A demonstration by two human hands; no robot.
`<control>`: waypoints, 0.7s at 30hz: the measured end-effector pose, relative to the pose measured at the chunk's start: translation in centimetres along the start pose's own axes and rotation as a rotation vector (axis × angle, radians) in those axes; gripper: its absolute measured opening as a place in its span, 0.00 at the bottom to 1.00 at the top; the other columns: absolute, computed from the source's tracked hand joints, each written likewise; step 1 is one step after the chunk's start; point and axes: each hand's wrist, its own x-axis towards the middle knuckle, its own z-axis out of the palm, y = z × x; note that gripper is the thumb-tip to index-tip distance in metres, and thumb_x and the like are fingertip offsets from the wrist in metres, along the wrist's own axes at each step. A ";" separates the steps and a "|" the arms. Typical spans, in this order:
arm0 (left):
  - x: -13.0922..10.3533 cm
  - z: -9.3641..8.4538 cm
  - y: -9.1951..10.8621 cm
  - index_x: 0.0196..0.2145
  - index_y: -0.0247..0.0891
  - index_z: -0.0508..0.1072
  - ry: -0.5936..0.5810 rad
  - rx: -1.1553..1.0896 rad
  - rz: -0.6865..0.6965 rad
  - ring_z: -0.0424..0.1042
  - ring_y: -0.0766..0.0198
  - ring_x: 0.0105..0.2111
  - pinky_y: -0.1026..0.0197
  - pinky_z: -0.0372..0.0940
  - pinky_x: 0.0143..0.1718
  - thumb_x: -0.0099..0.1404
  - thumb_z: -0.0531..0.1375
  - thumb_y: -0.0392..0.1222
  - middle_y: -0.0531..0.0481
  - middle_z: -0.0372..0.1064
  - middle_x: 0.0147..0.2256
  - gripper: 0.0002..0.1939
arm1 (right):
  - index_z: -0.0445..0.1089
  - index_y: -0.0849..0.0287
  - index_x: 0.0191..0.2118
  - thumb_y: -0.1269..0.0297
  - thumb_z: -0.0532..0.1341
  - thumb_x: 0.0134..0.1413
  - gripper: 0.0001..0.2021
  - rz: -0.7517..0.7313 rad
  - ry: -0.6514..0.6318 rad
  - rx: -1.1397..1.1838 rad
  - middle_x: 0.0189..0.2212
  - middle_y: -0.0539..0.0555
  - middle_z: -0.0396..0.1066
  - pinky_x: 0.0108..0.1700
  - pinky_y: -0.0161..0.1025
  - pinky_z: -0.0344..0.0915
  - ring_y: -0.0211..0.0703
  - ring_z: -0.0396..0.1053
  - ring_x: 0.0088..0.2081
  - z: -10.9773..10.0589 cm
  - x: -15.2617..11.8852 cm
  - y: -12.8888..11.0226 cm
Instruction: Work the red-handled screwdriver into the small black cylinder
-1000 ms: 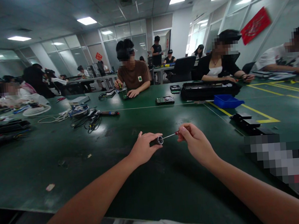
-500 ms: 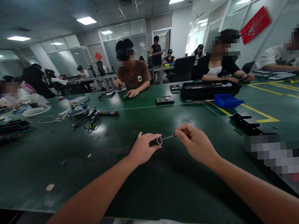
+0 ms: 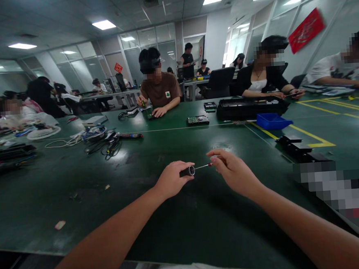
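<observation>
My left hand [image 3: 173, 179] is closed around a short dark cylinder [image 3: 186, 171] with a silvery ring at its open end, which faces right. My right hand [image 3: 231, 167] pinches the red handle of a thin screwdriver [image 3: 204, 166] between thumb and fingers, with the index finger stretched out above it. The metal shaft runs left to the cylinder's ringed end. Whether the tip sits on a screw inside is too small to tell. Both hands are held above the green tabletop [image 3: 137, 231].
Beyond my hands lie a hard drive [image 3: 197, 120], a blue bin [image 3: 272, 121] and a long black housing [image 3: 253, 107]. Tangled cables [image 3: 106, 143] lie left, black brackets [image 3: 299, 147] right. Across the table a person in a brown shirt [image 3: 160, 88] works on a circuit board.
My right fingers have shifted on the screwdriver handle, the index finger now reaching further left. My left fingers have closed in more over the cylinder, which stays in nearly the same place.
</observation>
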 end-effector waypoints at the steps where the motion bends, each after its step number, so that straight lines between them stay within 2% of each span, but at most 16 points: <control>1: 0.0 -0.1 0.0 0.53 0.45 0.74 0.011 -0.013 0.001 0.70 0.58 0.48 0.55 0.61 0.54 0.61 0.66 0.37 0.50 0.73 0.47 0.21 | 0.67 0.57 0.52 0.57 0.51 0.65 0.16 -0.023 -0.007 0.002 0.33 0.54 0.74 0.31 0.40 0.62 0.44 0.69 0.29 0.0 -0.1 0.0; 5: 0.1 -0.3 0.0 0.53 0.44 0.74 0.038 -0.040 -0.013 0.71 0.59 0.47 0.57 0.62 0.51 0.62 0.66 0.36 0.51 0.73 0.46 0.21 | 0.68 0.56 0.51 0.59 0.51 0.65 0.14 -0.043 -0.019 0.018 0.32 0.52 0.73 0.30 0.40 0.61 0.42 0.68 0.28 0.1 -0.2 -0.2; 8: 0.0 -0.2 0.0 0.53 0.44 0.74 0.032 -0.042 -0.011 0.71 0.59 0.47 0.57 0.61 0.52 0.62 0.66 0.37 0.50 0.73 0.47 0.21 | 0.72 0.55 0.43 0.54 0.48 0.67 0.17 0.006 -0.033 0.014 0.28 0.51 0.71 0.29 0.40 0.61 0.43 0.68 0.27 0.1 -0.1 0.0; 10: 0.0 -0.1 0.0 0.53 0.45 0.74 0.030 -0.045 -0.006 0.70 0.58 0.48 0.56 0.61 0.53 0.62 0.66 0.37 0.50 0.73 0.47 0.22 | 0.73 0.55 0.41 0.52 0.48 0.67 0.19 0.015 -0.022 -0.006 0.30 0.53 0.73 0.30 0.41 0.62 0.44 0.69 0.29 0.1 0.0 0.1; 12: -0.1 0.1 -0.1 0.54 0.46 0.74 0.027 -0.044 -0.007 0.70 0.58 0.48 0.55 0.61 0.53 0.62 0.66 0.38 0.50 0.73 0.48 0.22 | 0.72 0.55 0.47 0.53 0.49 0.67 0.17 -0.005 -0.017 -0.020 0.33 0.54 0.75 0.31 0.41 0.63 0.44 0.70 0.30 0.1 0.0 0.1; 15: -0.1 0.1 -0.2 0.54 0.46 0.73 0.018 -0.038 -0.011 0.70 0.58 0.49 0.55 0.61 0.53 0.62 0.66 0.38 0.50 0.73 0.48 0.22 | 0.66 0.55 0.55 0.57 0.51 0.66 0.17 -0.054 -0.041 -0.039 0.31 0.53 0.74 0.30 0.41 0.62 0.44 0.69 0.28 -0.1 -0.2 -0.2; 19: 0.0 0.0 -0.1 0.53 0.44 0.74 0.031 -0.034 -0.029 0.71 0.58 0.48 0.55 0.62 0.52 0.62 0.66 0.37 0.50 0.73 0.47 0.21 | 0.64 0.56 0.56 0.60 0.53 0.65 0.17 -0.103 -0.066 0.000 0.34 0.53 0.73 0.33 0.41 0.64 0.44 0.70 0.32 -0.2 -0.4 -0.6; 21: 0.0 -0.1 0.1 0.53 0.43 0.74 0.032 -0.039 -0.030 0.71 0.58 0.47 0.56 0.62 0.52 0.62 0.66 0.36 0.49 0.73 0.47 0.21 | 0.66 0.55 0.55 0.59 0.51 0.66 0.16 -0.086 -0.076 0.017 0.33 0.53 0.73 0.32 0.41 0.64 0.44 0.70 0.31 -0.2 -0.4 -0.6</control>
